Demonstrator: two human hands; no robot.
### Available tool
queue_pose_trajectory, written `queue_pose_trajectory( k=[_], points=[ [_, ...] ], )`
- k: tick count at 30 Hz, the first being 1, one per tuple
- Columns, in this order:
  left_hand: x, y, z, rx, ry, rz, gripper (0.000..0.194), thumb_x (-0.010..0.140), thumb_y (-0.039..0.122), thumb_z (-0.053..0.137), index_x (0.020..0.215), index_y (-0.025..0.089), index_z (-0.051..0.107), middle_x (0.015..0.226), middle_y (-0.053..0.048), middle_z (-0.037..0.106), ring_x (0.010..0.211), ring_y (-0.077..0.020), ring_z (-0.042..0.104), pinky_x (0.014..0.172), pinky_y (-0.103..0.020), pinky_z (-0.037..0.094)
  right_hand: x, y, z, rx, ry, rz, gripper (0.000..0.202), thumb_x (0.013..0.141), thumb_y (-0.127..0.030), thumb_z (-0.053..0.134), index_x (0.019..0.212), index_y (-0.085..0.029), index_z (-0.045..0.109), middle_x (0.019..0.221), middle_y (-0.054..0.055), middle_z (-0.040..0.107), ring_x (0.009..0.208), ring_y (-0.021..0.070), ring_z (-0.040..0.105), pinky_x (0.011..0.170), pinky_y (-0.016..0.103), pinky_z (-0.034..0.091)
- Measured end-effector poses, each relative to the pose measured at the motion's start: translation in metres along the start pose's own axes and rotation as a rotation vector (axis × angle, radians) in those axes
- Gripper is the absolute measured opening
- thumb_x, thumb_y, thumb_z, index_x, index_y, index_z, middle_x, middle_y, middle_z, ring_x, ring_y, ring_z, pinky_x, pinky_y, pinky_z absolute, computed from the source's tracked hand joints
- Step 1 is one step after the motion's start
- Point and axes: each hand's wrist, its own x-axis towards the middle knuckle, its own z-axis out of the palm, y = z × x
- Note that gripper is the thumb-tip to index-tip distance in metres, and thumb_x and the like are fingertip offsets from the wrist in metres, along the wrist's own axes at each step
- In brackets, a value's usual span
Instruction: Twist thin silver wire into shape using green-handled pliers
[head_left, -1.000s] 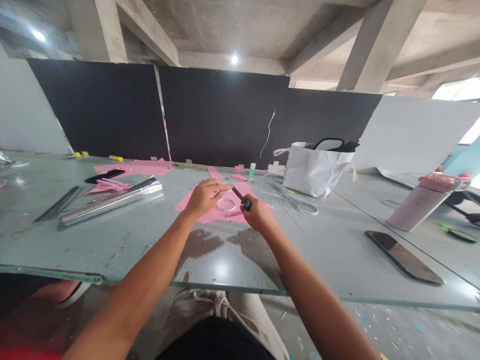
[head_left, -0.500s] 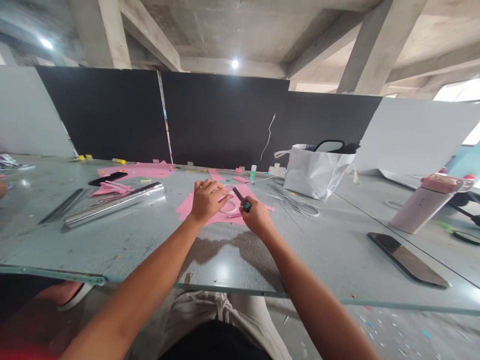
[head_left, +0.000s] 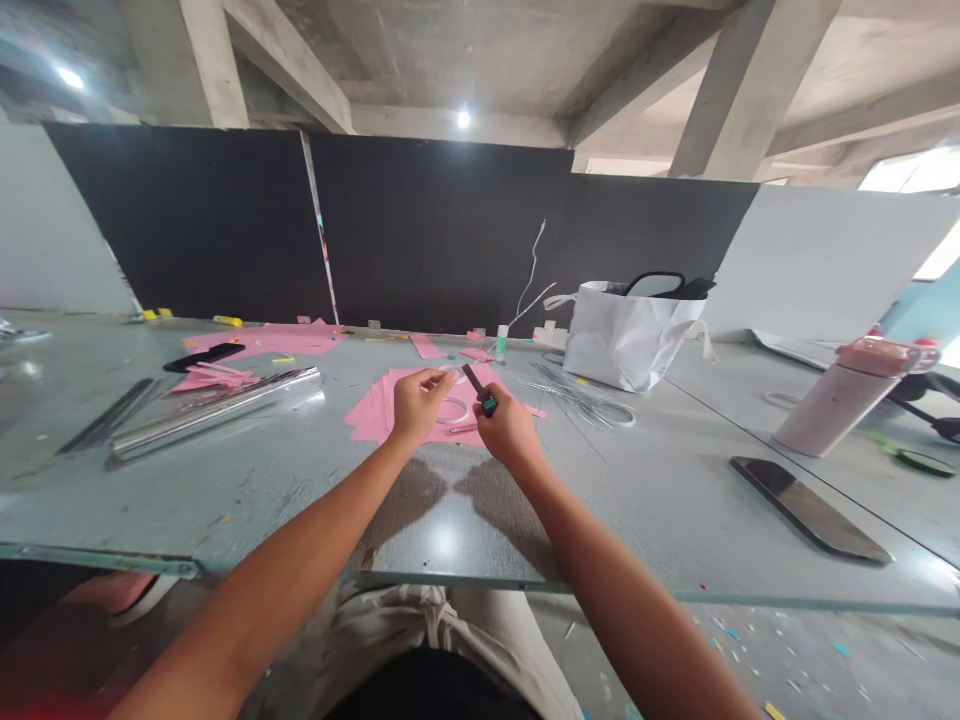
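Note:
My left hand (head_left: 416, 405) is above pink paper sheets (head_left: 367, 410), its fingers closed in a pinch. Something small and pale shows at its fingertips, too small to name. My right hand (head_left: 510, 425) is closed around a dark flat tool with a green and black part (head_left: 474, 382), whose flat end points up and left towards the left fingertips. A pale ring (head_left: 454, 409) lies on the pink paper between and below the hands. A thin pink stick-like piece (head_left: 463, 430) rests beside it.
Thin wires (head_left: 577, 395) lie right of the paper, before a white bag (head_left: 619, 335). A glue stick (head_left: 501, 342) stands behind. A silver roll (head_left: 217, 412) and black strips (head_left: 105, 415) are left; a phone (head_left: 810, 508) and pink bottle (head_left: 836, 398) are right.
My left hand has turned, and its spread fingers have drawn together into a pinch near the tool's end. My right hand keeps its hold. The whole view has shifted slightly.

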Motion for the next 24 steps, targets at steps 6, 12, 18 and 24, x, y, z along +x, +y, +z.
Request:
queue_pose_trajectory(
  k=[6,12,18,24],
  points=[
    [0.002,-0.003,0.003,-0.202,-0.024,-0.121,0.028,0.071,0.045,0.071,0.064,0.018,0.070,0.063,-0.001,0.067,0.059,-0.0129,0.057,0.058,-0.026,0.044,0.002,0.001,0.001,-0.005,-0.007,-0.008,0.018,0.087,-0.024,0.050,0.102,-0.023,0.059,0.089,0.005,0.069,0.081,0.0216,0.063,0.065,0.027,0.038],
    [0.002,-0.002,-0.004,-0.020,-0.041,0.050,0.018,0.077,0.035,0.066,0.073,0.020,0.074,0.076,-0.002,0.074,0.064,-0.0129,0.059,0.064,-0.026,0.048,0.001,0.001,-0.002,-0.023,-0.012,-0.050,0.024,0.087,-0.024,0.053,0.110,-0.022,0.062,0.101,0.007,0.068,0.090,0.0214,0.062,0.074,0.028,0.041],
    [0.000,-0.003,-0.003,0.059,-0.063,0.153,0.022,0.081,0.038,0.063,0.075,0.020,0.073,0.079,-0.003,0.074,0.061,-0.0127,0.058,0.064,-0.028,0.047,0.000,0.001,-0.005,-0.092,-0.030,-0.088,0.026,0.088,-0.028,0.053,0.112,-0.023,0.063,0.099,0.007,0.068,0.087,0.0213,0.062,0.071,0.028,0.040],
    [0.000,0.000,-0.005,0.168,-0.041,0.198,0.021,0.082,0.036,0.063,0.071,0.020,0.072,0.075,-0.003,0.073,0.058,-0.0126,0.057,0.069,-0.031,0.045,0.000,0.002,-0.003,-0.087,-0.026,-0.097,0.022,0.088,-0.031,0.053,0.106,-0.024,0.064,0.090,0.005,0.071,0.094,0.0236,0.060,0.071,0.027,0.039]
  ],
)
